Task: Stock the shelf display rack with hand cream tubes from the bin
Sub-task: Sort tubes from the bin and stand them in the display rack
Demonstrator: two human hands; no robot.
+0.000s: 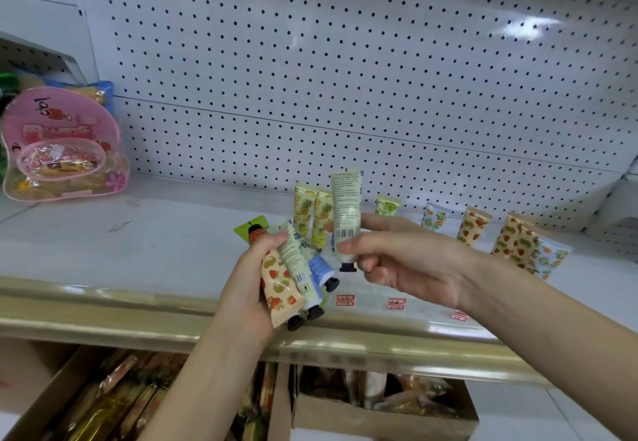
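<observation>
My left hand [248, 281] is curled round a bundle of tubes [293, 278], caps down. I judge it keeps the stock close, a ready supply just beside the working hand. My right hand [397, 261] pinches a single pale tube [346, 212] near its black cap, upright with the crimped end up — likely so it can stand on its cap like the pineapple tubes [312, 216] just beyond my fingers. A row of printed tubes [474, 226] stands on the shelf [155, 243] past my right wrist.
</observation>
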